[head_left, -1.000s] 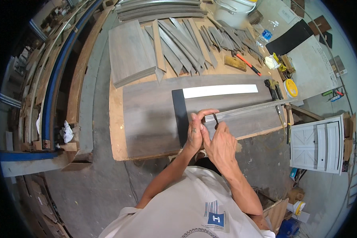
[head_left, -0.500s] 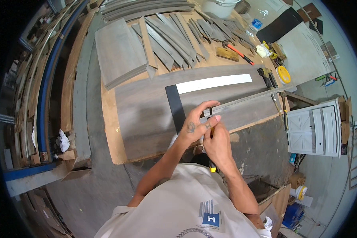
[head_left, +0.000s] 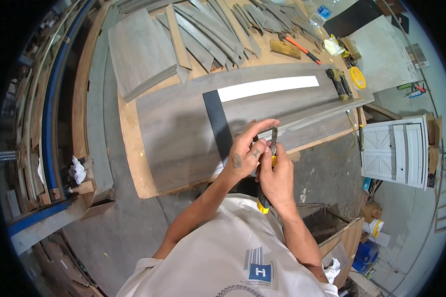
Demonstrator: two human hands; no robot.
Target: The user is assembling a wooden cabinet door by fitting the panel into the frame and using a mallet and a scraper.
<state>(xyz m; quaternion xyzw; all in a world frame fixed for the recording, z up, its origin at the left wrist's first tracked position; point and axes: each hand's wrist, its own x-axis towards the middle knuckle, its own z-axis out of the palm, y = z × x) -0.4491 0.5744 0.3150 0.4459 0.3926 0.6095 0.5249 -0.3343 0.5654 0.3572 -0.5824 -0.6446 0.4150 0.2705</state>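
My left hand (head_left: 244, 154) grips the near end of a long grey wood strip (head_left: 327, 114), index finger stretched along it and thumb bent toward the blade. In my right hand (head_left: 276, 180) is a chisel (head_left: 263, 204) with a black and yellow handle, closed in the fist. Its metal blade points up and away past my left thumb, at the strip's end. Whether the blade touches the wood I cannot tell. Under the strip lies a wide grey panel (head_left: 168, 123). On that panel, left of my hands, rests a square (head_left: 215, 111) with a dark stock and white blade.
Stacked grey boards (head_left: 141, 54) and loose offcuts cover the table's far side. Near them lie a wooden block (head_left: 285, 49), a red and black tool (head_left: 302, 49) and a cordless drill (head_left: 338, 83). A yellow tape roll (head_left: 357, 77) sits at right; white cabinet doors (head_left: 394, 153) stand beyond.
The chisel has turned so its blade now shows above my right fist. The strip's far end has shifted right, its edge face showing more. The whole view has tilted slightly.
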